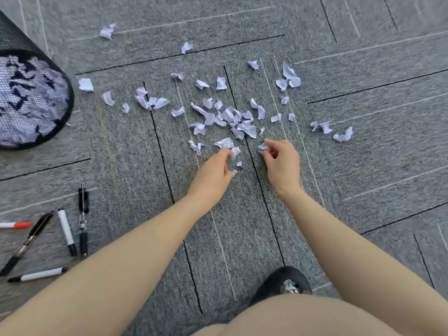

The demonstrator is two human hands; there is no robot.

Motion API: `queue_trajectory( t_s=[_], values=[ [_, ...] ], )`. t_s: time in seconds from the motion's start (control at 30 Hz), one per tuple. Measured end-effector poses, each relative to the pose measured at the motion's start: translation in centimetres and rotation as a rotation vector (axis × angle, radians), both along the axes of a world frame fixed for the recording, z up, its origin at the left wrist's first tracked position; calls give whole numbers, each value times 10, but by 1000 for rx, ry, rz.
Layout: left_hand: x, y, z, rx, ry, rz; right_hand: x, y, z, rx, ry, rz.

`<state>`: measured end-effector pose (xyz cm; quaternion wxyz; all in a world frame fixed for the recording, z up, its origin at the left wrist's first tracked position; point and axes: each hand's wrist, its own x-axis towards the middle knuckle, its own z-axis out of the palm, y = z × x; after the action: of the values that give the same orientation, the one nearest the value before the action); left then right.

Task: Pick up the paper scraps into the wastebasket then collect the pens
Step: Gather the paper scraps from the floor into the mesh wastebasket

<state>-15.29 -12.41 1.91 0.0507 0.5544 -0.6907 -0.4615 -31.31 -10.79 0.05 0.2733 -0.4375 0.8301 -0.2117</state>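
Right hand (281, 163): fingers curled, thumb and fingertips pinching a small crumpled scrap (263, 148) at the near edge of the litter. Scrap sits at the fingertips, on or just above the carpet; cannot tell which.

Left hand (213, 174): fingers curled inward, index reaching forward to touch a white scrap (225, 143). A bit of paper (234, 172) shows at the thumb side of the palm, so this hand appears to be holding at least one piece. Two more small scraps lie just beside its fingertips, between the two hands.

Paper scraps (232, 116): main cluster lies just beyond both hands on the grey carpet (363, 166), thickest at the centre. Strays spread left toward the basket and right in a loose line; a few isolated pieces lie farther away at the top.

Wastebasket (69, 93): black mesh, at the left edge, lying tilted toward the camera, white paper visible through the mesh. Nearest loose scrap lies just beside its rim.

Pens (66, 232): group on the carpet at lower left, well apart from the scraps. Black pens, white-barrelled markers with black caps, one red-tipped marker (17, 225) at the frame edge. None touched.

A black shoe (282, 283) shows near the bottom, between the forearms.
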Motion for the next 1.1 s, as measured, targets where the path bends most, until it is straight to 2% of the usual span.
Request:
queue_trajectory(
  t_s=[0.13,0.3,0.47,0.57,0.63,0.7,0.97,1.1],
  values=[
    [-17,6,-3,46,32,69,5,4,-5,-53,48,-26],
    [-25,5,-12,-19,-49,52,-6,6,-1,-119,-76,-89],
    [-24,-1,-15,-73,-35,38,-65,11,3,-265,-44,-419],
    [-29,-5,-15,-83,-46,40,-106,9,-3,-191,45,-522],
    [-31,-8,-14,-71,-65,22,-121,6,-9,-90,125,-537],
    [-31,-11,-14,-55,-74,6,-126,2,-15,-72,113,-527],
    [-32,-13,-13,-32,-108,-10,-127,-6,-10,-307,30,-586],
    [-33,-15,-12,-31,-119,-14,-114,-19,1,-388,-65,-477]
  ],
)
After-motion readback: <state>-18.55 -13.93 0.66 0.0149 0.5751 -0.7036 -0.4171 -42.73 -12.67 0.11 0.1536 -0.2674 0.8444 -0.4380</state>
